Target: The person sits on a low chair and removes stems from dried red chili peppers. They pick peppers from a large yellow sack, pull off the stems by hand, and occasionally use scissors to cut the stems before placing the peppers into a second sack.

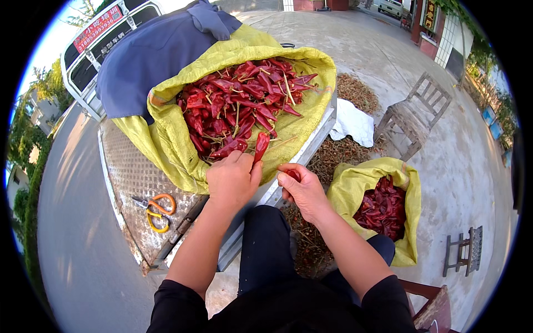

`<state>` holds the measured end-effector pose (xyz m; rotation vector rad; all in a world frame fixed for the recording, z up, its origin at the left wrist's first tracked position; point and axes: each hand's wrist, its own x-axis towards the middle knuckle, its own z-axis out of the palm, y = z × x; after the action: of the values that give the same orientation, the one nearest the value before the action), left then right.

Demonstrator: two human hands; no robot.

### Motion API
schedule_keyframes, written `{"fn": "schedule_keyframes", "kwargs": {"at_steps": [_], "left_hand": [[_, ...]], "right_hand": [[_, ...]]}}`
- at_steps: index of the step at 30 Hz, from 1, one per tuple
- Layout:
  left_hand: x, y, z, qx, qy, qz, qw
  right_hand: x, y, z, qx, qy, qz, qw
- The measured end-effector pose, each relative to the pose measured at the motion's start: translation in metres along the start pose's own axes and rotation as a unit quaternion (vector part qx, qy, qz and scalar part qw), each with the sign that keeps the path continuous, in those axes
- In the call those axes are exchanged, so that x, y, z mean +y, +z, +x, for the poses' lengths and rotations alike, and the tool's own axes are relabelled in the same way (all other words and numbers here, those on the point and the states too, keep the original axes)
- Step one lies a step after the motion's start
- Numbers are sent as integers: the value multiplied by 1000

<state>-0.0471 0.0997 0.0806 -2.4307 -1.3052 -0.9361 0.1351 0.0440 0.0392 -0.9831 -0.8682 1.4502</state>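
My left hand [233,179] grips a dried red chili pepper [261,146], which sticks up between thumb and fingers at the near edge of an open yellow woven sack [166,145]. That sack lies on a truck bed, its mouth towards me, with a heap of dried red chilies [245,95] and pale stems inside. Another chili [230,148] lies right against my left fingertips; whether they hold it too is unclear. Just to the right, beyond the bed's edge, my right hand [306,189] is curled around a red chili [294,174], mostly hidden by the fingers.
Orange-and-yellow-handled scissors [160,212] lie on the rusty truck bed [137,166]. A second yellow sack [410,208] of chilies stands by my right knee. Stem debris [333,160], a white cloth [354,123], a wooden chair [410,116] and a small stool [468,252] are on the concrete.
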Motion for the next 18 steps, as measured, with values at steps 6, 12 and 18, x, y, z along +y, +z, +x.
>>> {"fn": "schedule_keyframes", "kwargs": {"at_steps": [6, 12, 18], "left_hand": [[21, -8, -42, -42, -14, -199, 979], [21, 0, -34, -103, -154, -485, 854], [28, 9, -47, -162, -304, -617, 707]], "right_hand": [[-22, 4, 4, -39, -58, -161, 985], [-27, -4, -17, -61, -211, -508, 833], [-26, -5, -28, -46, -252, -592, 764]]}}
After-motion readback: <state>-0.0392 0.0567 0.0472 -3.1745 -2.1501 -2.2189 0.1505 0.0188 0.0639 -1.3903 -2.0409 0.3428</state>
